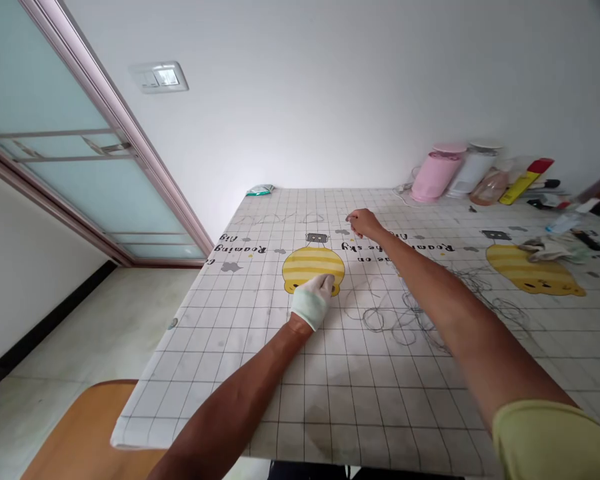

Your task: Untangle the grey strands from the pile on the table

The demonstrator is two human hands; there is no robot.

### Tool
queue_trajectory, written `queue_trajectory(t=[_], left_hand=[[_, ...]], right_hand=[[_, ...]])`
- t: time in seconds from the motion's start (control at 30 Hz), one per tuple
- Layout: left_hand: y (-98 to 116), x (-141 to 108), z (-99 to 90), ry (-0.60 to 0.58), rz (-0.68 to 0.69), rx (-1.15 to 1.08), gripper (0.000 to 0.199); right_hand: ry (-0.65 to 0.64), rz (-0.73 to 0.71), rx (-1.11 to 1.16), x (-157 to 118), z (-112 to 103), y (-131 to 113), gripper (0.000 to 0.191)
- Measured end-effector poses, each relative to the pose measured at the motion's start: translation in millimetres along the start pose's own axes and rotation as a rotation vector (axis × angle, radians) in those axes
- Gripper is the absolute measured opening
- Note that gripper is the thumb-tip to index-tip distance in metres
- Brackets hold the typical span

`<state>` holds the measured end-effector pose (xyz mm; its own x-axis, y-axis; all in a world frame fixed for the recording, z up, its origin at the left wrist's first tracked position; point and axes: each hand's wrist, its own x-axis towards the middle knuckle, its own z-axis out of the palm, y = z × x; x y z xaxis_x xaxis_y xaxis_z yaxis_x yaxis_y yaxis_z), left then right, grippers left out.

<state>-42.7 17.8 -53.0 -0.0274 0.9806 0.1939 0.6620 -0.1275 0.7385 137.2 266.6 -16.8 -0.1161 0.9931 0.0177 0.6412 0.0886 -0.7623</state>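
My left hand (313,301), in a white work glove, is closed in a pinch above the yellow striped bear print on the tablecloth. Farther back and to the right, my bare right hand (364,223) has its fingers pinched together. Whatever either hand holds is too thin or too hidden to make out. A loose tangle of thin grey wire or thread (373,319) lies on the table to the right of my left hand, partly behind my right forearm. Faint thin loops (280,219) lie near the table's back left.
The checked tablecloth (330,373) covers a table against a white wall. At the back right stand a pink container (439,173), a white one (475,170) and a yellow-red box (526,181). A crumpled glove (550,247) lies at right, a green packet (260,190) back left, an orange chair (87,427) front left.
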Motion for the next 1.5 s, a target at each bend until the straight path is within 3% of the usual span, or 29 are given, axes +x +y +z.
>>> queue_trajectory(t=[0.27,0.37,0.5,0.6,0.73,0.87,1.0,1.13,1.27,1.5], left_hand=[[-13,5,16.2,-0.027,0.082,0.034,0.028],[-16,6,20.0,-0.033,0.053,0.026,0.029],[-14,4,18.3,-0.023,0.05,0.066,0.029],[-9,3,13.7,-0.021,0.091,0.157,0.03],[-7,5,10.2,-0.028,0.113,0.242,0.03],[-7,11,8.4,-0.007,-0.015,0.091,0.034],[-8,19,4.9,-0.018,-0.149,-0.129,0.031],[-7,22,-0.3,-0.008,-0.28,-0.327,0.034],[-4,21,-4.6,0.03,-0.331,-0.413,0.034],[-6,21,-2.6,0.021,-0.336,-0.408,0.033]], right_hand=[[-0.045,0.101,-0.192,63,27,0,0.025],[-0.039,0.116,-0.286,69,31,-2,0.037],[0.009,0.116,-0.399,63,28,-5,0.033],[0.048,0.092,-0.458,47,13,-7,0.033],[0.037,0.013,-0.48,7,-26,-3,0.032],[-0.034,-0.05,-0.453,-51,-65,11,0.026],[-0.1,-0.207,-0.464,-108,-88,23,0.02],[-0.238,-0.29,-0.559,-145,-89,26,0.019],[-0.377,-0.331,-0.735,-162,-73,23,0.02],[-0.347,-0.3,-0.798,-173,-51,28,0.016]])
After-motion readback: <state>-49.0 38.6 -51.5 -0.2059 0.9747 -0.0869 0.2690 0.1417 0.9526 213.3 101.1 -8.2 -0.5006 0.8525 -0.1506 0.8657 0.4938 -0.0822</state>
